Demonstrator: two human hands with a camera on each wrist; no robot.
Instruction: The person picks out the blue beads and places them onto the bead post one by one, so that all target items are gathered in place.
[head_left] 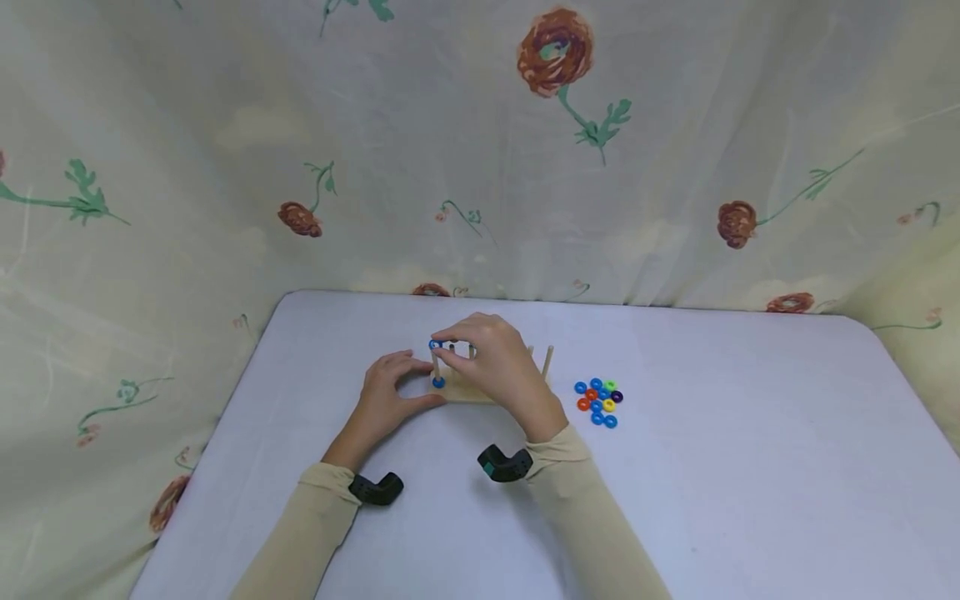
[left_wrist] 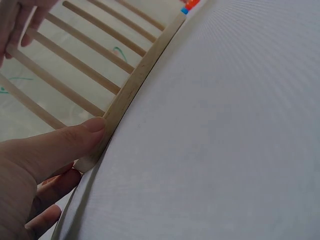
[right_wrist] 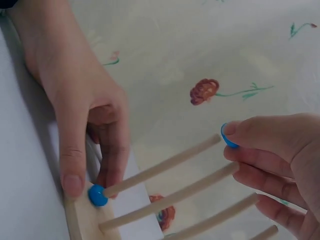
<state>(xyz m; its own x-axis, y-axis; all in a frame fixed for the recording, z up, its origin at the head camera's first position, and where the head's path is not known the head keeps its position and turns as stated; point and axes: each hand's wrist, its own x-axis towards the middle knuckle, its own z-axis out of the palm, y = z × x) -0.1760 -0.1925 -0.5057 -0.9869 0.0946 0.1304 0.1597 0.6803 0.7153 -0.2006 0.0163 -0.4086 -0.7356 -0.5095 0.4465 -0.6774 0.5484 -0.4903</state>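
Observation:
A wooden peg stand (left_wrist: 131, 90) with a row of upright pegs stands on the table. My left hand (head_left: 385, 393) grips its left end, thumb along the front edge of the base and fingers at the back. Between right thumb and forefinger, my right hand (head_left: 498, 360) pinches a blue ring (right_wrist: 231, 144) at the tip of the leftmost peg (right_wrist: 165, 165). Lower down, another blue ring (right_wrist: 97, 195) sits round the foot of that same peg, against the base. The right hand hides part of the middle pegs in the head view.
To the right of the stand lies a loose cluster of small rings (head_left: 591, 395) in blue, orange, yellow, green and dark purple. A white cloth covers the table (head_left: 720, 467). Behind it hangs a flowered curtain (head_left: 420, 125).

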